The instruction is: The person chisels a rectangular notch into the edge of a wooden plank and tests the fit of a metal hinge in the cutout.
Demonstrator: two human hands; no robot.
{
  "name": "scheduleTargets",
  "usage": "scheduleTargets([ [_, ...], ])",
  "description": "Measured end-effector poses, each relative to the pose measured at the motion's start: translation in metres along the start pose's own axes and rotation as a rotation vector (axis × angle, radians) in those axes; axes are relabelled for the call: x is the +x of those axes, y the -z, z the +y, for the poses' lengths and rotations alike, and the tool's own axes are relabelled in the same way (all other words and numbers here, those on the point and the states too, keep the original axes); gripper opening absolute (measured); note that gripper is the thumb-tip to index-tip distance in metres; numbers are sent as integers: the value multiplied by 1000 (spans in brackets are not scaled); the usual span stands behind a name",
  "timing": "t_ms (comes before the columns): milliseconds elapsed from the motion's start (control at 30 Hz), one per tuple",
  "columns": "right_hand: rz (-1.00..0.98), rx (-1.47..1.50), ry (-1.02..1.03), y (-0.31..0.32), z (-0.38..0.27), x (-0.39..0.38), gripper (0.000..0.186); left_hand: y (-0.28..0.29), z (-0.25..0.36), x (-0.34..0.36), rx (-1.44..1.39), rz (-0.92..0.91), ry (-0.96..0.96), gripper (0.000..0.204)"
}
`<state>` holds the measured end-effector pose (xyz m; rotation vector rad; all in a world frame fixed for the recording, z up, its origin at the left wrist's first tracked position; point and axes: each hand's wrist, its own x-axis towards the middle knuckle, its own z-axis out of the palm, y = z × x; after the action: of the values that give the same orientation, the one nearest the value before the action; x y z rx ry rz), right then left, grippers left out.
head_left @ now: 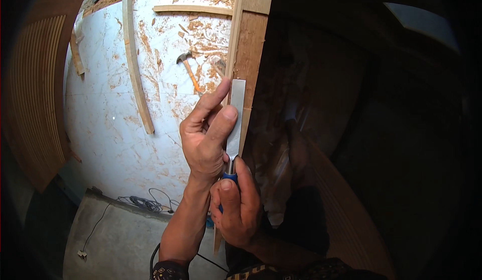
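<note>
A chisel with a wide flat steel blade (pixel 236 124) and a blue handle (pixel 229 176) lies lengthwise along the edge of an upright wooden piece (pixel 249 49). Wrapped around the handle, my right hand (pixel 237 212) has its thumb on top near the collar. Farther up, my left hand (pixel 205 139) grips the blade, its thumb pressing on the flat face. The left index finger stretches along the wood's left side near the blade's tip. Reddish wood shows in a section just beyond the tip. The blade's underside is hidden.
On the white, shaving-strewn floor (pixel 105 144) lie a claw hammer (pixel 190 73), a long wood strip (pixel 133 54) and a shorter stick (pixel 193 10). A slatted brown panel (pixel 42 89) stands at left. Coiled cable (pixel 143 202) rests by a concrete ledge (pixel 120 235). The right side is dark.
</note>
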<state>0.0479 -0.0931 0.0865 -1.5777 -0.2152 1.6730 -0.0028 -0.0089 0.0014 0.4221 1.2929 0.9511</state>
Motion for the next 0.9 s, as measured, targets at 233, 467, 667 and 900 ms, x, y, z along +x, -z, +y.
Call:
scheduleTargets([
  [233, -3, -28, 19, -1, -3, 4, 53, 1, 2, 4, -62, -12, 13, 48],
  [467, -17, -1, -52, 0, -15, 5, 55, -1, 9, 8, -54, -2, 65, 48],
  [667, -17, 2, -59, -4, -11, 7, 53, 5, 9, 5, -100, -31, 89, 51],
  [900, -38, 171, -124, -5, -21, 6, 55, 2, 6, 5, -167, -13, 91, 51],
])
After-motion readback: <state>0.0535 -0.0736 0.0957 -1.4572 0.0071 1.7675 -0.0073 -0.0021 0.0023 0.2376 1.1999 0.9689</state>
